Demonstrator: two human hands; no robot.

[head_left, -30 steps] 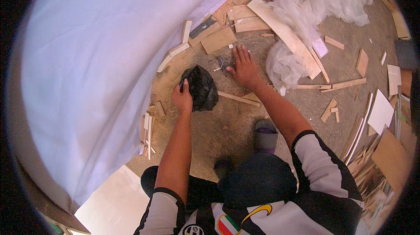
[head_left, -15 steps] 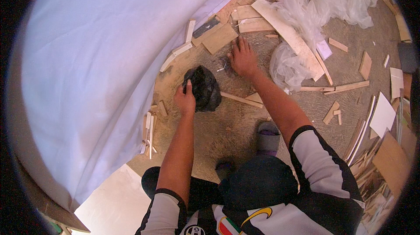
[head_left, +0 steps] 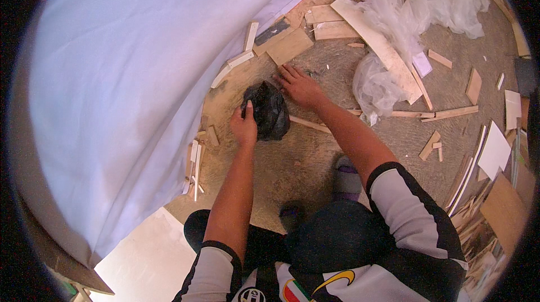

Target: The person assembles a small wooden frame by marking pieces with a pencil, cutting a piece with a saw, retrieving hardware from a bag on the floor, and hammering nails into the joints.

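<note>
My left hand (head_left: 244,126) is closed on the left side of a crumpled black plastic bag (head_left: 268,112), thumb on top, low over the dusty floor. My right hand (head_left: 304,89) lies palm down at the bag's upper right edge. Its fingers are stretched out and it grips nothing visible; whether they touch the bag I cannot tell. Just beyond those fingertips is a flat tan board (head_left: 289,46). A thin wooden strip (head_left: 309,124) runs out from the bag's right side under my right forearm.
A white sheet (head_left: 124,88) hangs along the left. Clear plastic film (head_left: 376,85) and a long pale plank (head_left: 378,46) lie at the upper right. Offcuts (head_left: 430,145) are scattered rightward, with stacked boards and strips (head_left: 500,203) at the right edge. A grey slipper (head_left: 346,181) shows below.
My right hand has moved left and toward me, from bare floor to the bag's edge. Small pale bits near it no longer show. My left hand still holds the bag.
</note>
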